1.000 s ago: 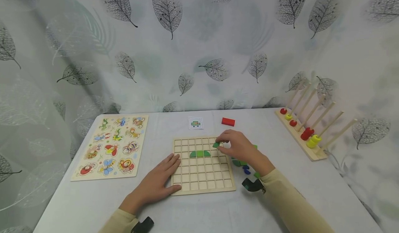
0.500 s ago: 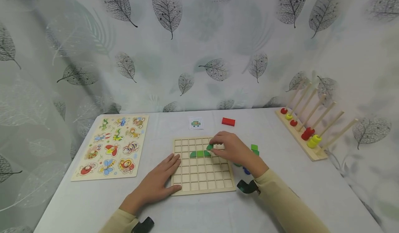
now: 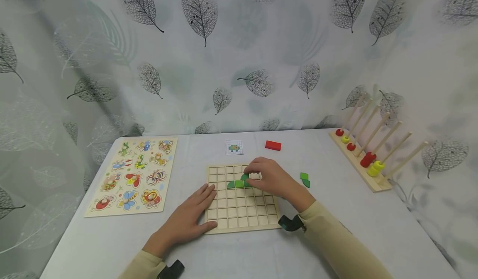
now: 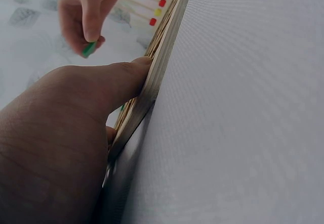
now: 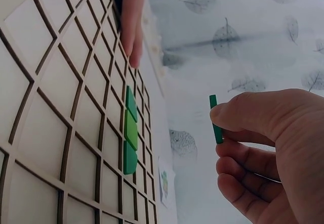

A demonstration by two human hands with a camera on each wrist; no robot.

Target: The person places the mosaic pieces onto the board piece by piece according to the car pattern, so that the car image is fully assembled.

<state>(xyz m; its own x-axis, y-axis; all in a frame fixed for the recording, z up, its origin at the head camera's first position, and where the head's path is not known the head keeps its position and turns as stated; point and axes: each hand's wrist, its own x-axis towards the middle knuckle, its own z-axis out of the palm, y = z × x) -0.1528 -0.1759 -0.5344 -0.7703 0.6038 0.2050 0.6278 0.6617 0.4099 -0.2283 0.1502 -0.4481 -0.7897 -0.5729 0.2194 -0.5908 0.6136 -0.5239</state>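
A wooden grid board (image 3: 239,223) lies on the table, with a row of three green tiles (image 5: 130,128) set in its cells. My left hand (image 3: 188,221) rests along the board's left edge, fingers straight and thumb (image 4: 129,77) on the rim. Above the board, my right hand (image 3: 274,179) pinches a dark green quarter-round tile (image 5: 216,119) between thumb and fingers. In the right wrist view the tile is held on edge, apart from the board. From the head it overlaps the cells just behind the row's right end.
Behind the board lie a small printed card (image 3: 234,147) and a red block (image 3: 273,145). Spare green tiles (image 3: 304,176) sit to the right, partly hidden by my right arm. An insect puzzle board (image 3: 130,179) is at left, a peg rack with beads (image 3: 360,163) at right.
My right hand has moved left over the board with the green tile, from near its right edge to behind the row. The left hand has stayed in place.
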